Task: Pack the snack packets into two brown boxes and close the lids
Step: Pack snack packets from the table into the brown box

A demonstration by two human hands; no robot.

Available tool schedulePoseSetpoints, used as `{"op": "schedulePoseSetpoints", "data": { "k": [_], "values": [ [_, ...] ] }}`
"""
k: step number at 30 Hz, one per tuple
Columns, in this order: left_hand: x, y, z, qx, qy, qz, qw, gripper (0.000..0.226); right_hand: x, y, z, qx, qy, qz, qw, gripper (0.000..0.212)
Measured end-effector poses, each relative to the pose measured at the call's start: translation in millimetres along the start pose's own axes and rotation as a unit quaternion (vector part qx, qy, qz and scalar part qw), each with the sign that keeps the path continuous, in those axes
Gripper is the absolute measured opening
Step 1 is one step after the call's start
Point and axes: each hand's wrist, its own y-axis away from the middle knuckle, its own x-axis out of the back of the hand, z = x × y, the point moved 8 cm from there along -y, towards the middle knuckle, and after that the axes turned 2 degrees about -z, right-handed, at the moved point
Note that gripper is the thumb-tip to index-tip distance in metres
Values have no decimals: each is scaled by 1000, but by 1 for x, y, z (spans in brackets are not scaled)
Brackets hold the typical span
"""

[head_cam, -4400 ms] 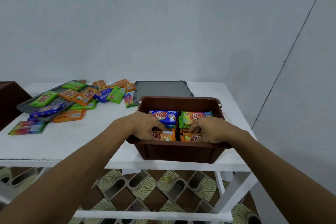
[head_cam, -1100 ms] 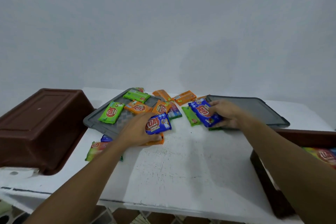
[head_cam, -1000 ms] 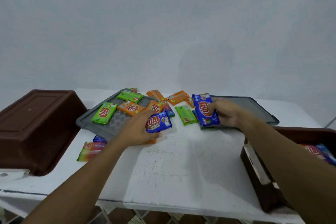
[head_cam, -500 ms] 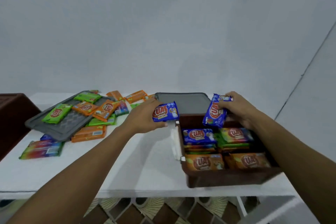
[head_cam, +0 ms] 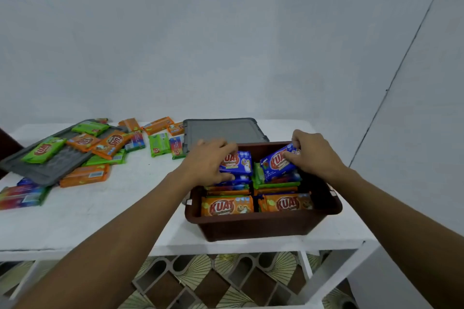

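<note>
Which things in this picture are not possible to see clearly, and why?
Head view:
Dark brown shape: cut off by the left edge; only a corner shows.
Lower packets in the open brown plastic box: hidden under the top packets.
Small print on the blue snack packet in the right hand: blurred, too small.

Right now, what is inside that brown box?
The brown box holds stacked packets: two orange packets in front; behind, the left hand and right hand each grip a blue packet on top. Lower layers and the floor are covered.
</note>
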Motion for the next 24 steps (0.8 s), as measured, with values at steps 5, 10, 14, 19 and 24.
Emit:
{"op": "schedulePoseSetpoints", "data": {
  "k": [5,10,14,19,24],
  "values": [
    [-11,1,0,8,-49,-35,998,65,-2,-3,-14,86,233,41,968,36],
    [-14,-4,3,-2,-100,-53,994,72,-12,2,-3,98,293,43,950,40],
    [-22,-8,0,6,-77,-100,992,77,-29,6,-9,188,207,-51,959,40],
    [-26,-9,-1,16,-60,-101,993,77,-44,4,-13,239,216,-118,939,64],
    [-26,-11,-4,24,-42,-94,994,72,-42,-3,-11,211,193,-83,955,54]
  ]
}}
